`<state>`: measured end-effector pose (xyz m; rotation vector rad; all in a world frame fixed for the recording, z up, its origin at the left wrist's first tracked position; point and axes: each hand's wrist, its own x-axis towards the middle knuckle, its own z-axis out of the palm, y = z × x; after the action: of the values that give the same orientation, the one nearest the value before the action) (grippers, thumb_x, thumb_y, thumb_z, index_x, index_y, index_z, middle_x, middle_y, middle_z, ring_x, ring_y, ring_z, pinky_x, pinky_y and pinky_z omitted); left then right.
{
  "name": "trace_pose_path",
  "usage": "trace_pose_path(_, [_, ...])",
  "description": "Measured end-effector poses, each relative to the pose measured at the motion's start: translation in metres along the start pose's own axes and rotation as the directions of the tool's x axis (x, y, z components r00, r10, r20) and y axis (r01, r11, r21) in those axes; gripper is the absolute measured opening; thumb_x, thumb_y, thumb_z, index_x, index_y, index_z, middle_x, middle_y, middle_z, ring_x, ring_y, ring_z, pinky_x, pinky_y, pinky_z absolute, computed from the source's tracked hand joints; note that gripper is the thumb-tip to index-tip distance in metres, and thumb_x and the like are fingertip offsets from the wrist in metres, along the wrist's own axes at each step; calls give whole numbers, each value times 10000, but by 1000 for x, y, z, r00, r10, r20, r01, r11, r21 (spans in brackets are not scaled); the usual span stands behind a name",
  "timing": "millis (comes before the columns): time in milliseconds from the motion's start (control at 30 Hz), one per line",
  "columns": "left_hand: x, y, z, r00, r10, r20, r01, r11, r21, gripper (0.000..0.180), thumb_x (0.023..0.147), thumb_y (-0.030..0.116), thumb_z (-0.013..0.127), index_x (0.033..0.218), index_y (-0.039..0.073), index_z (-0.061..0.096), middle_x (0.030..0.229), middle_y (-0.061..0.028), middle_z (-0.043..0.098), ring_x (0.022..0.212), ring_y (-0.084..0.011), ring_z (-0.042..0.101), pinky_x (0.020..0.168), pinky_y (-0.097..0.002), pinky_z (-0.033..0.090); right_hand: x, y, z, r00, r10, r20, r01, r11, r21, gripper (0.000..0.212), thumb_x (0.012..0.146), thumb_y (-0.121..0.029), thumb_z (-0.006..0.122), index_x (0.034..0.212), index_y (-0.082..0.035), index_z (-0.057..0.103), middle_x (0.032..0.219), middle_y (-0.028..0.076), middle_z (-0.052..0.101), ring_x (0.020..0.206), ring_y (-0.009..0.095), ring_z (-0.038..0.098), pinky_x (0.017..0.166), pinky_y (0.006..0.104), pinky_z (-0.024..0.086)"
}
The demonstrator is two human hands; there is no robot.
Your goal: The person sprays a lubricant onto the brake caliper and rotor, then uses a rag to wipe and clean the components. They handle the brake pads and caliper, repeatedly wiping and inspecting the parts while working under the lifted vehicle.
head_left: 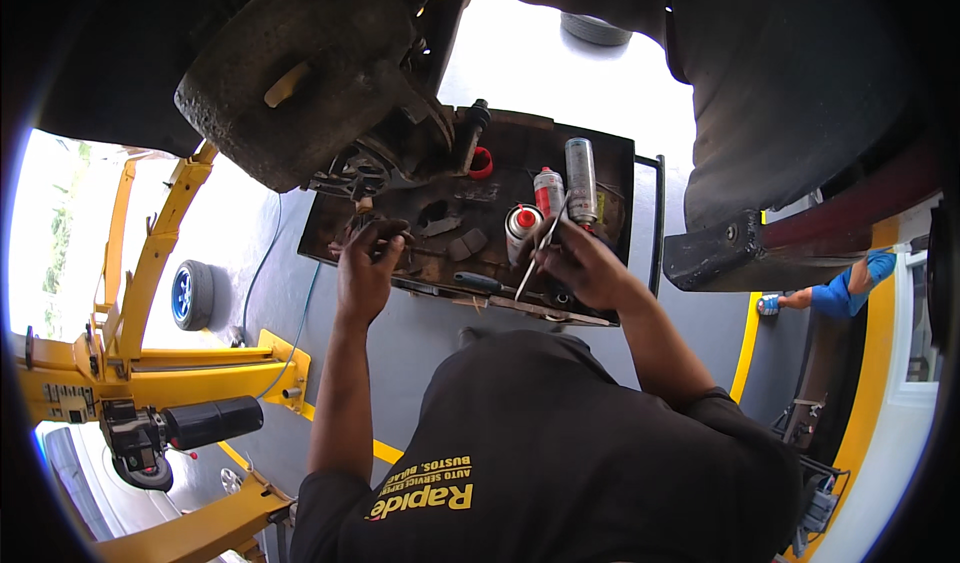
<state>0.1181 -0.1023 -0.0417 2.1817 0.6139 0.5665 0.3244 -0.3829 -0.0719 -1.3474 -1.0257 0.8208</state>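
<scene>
Thin pale rod (527,281): in the right hand (588,266), slanted above the right part of the tray; lower end toward the near edge, upper end near the tall silver can.
Right-hand grip: narrow; thumb and fingers closed around the middle of the rod, both ends free.
Rod handling: judged light and fairly stiff, easy to turn between the fingers; possibly slippery if greasy. Best hold likely at the middle, with thumb against forefinger; a grip nearer the lower end probably steadier for fine pointing.
Left hand (366,255): raised over the left part of the tray, fingers bent and thumb near the fingertips; small gap at most, contents impossible to tell from this angle.
Rusty dark round metal wheel assembly (300,73): overhanging the tray's far left; small tan-orange piece (364,205) at its underside, just above the left hand.
Dark rectangular metal tray (634,173): grimy, raised rim, directly beneath both hands.
Cans: tall silver spray can (581,175); red-and-white can (547,189) just beside it; white can with red cap (522,221) close to the right hand.
Loose pieces: dark flat block (467,244) between the hands; blue-grey tool handle (478,281) near the tray's near edge; red ring-shaped item (481,162) farther back.
</scene>
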Motion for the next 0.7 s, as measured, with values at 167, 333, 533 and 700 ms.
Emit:
trace_pose_path(167, [12,82,-29,897,320,-305,-341,940,-18,204,1038,91,663,1226,18,687,1048,-62,766,934,-130,697,867,-283,530,104,-72,-46,784,-595,-174,487,765,-420,301,1102,-103,541,1369,6,624,1013,107,716,947,177,716,856,341,596])
trace_pose_path(333, [27,136,-43,956,201,-212,-158,966,205,319,993,228,763,1234,27,710,1095,-120,783,964,-213,732,896,-344,544,198,-103,-73,667,-744,-30,350,349,-869,296,1110,-219,549,1362,-116,664,1223,98,716,1070,255,711,980,370,567])
trace_pose_path(533, [41,141,-49,949,250,-192,-174,924,341,402,957,284,805,1237,10,714,1138,-146,792,1030,-291,758,939,-383,543,238,-111,-86,781,-623,33,530,635,-563,367,1113,-308,569,1425,-136,654,1373,90,701,1215,242,689,1049,385,557])
trace_pose_path(700, [42,134,-50,932,300,-202,-231,923,307,390,951,282,811,1213,4,727,1132,-159,790,1031,-293,762,937,-387,546,253,-116,-105,739,-670,66,560,557,-614,303,1086,-245,606,1337,-105,702,1305,104,729,1177,273,707,1018,406,573])
